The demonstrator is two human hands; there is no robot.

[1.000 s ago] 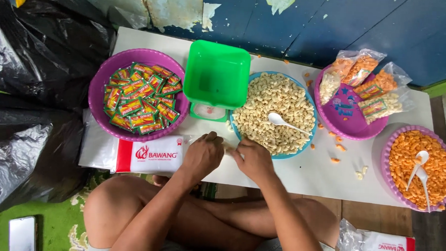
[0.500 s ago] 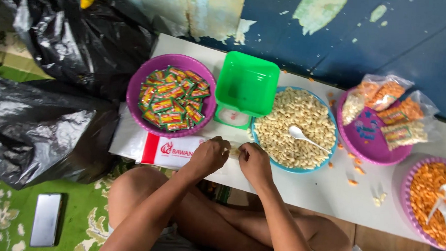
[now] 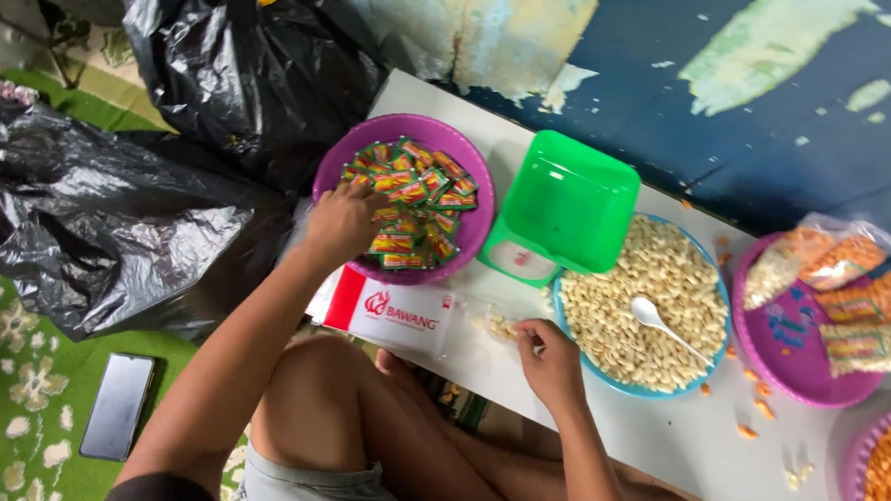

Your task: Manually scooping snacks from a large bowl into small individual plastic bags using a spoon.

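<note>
Fingers of left hand [image 3: 342, 221] hidden among sachets [image 3: 412, 204], grip unclear; right hand [image 3: 551, 357] pinching clear bag [image 3: 492, 328].

We count three purple bowls [image 3: 341, 176] [image 3: 751, 359] [image 3: 853, 479], one blue bowl [image 3: 601, 363], one green scale [image 3: 568, 201], one white spoon [image 3: 663, 323], two black bags [image 3: 96, 225] [image 3: 243, 61], one phone [image 3: 116, 406].

I sit at a low white table [image 3: 658, 430] against a blue wall [image 3: 751, 124] with peeling paint; green patterned carpet [image 3: 28, 403] covers the floor.
</note>
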